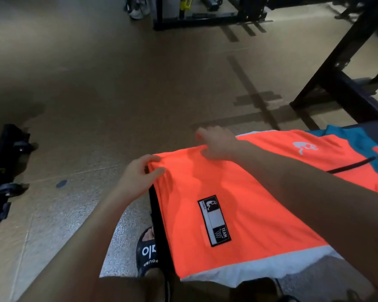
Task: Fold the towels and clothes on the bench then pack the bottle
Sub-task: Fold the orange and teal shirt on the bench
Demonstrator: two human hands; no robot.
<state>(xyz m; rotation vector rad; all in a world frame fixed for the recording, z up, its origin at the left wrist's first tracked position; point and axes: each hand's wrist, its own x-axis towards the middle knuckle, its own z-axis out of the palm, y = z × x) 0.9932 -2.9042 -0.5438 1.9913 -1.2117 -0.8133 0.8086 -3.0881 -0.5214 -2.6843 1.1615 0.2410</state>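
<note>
Seen from a head-worn camera looking down in a dim gym with a tan floor. At the far left, dark wheeled equipment (pixel 2 168) lies on the floor, well apart from the work. Moving right, the person's left hand (pixel 138 175) reaches to the near left corner of an orange jersey (pixel 227 192), with its thumb and fingers closed on the fabric edge in a narrow grip. Below that hand, a black sandal (pixel 147 253) with white lettering shows on the floor beside the dark edge of the bench (pixel 156 214). The jersey lies spread flat across the bench, with a black and white label (pixel 214 220) near its middle and a white band (pixel 238 269) along its near hem. Just right of the left hand, the right hand (pixel 216 142) holds the far edge of the same jersey, fingers curled over the cloth in a narrow pinching grip. Further right, a second orange garment (pixel 314 158) with a pale logo and a black zip lies under or beside the jersey, next to teal fabric (pixel 347 138) at the bench's right end. Black steel frames (pixel 336 83) stand behind. The folding looks barely begun: the jersey is open, no folded pile is visible, and no towel, bottle or bag can be seen.
</note>
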